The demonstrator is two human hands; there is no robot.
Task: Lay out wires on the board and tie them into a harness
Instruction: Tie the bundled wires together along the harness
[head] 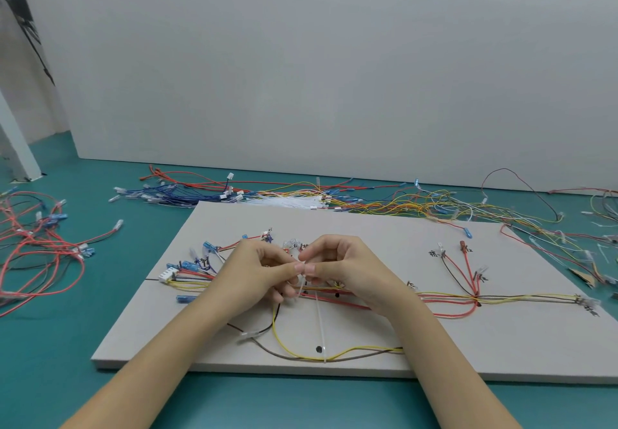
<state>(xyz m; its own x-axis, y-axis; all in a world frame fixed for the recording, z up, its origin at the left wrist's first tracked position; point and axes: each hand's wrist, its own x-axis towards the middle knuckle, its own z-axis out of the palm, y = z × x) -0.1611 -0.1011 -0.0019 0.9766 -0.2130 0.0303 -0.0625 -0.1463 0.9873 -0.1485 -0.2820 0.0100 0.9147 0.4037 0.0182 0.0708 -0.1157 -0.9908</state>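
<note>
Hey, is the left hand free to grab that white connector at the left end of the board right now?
Probably not yet: the left hand pinches the white cable tie together with the right hand. The white connector lies uncovered nearby, so only that grip stands in the way.

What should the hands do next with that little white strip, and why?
Probably pull the white cable tie snug. Both the left hand and the right hand pinch its top end above the wire bundle on the board, and the strip runs down to those wires, so it looks looped but not tight. Another tie lies loose nearby.
</note>
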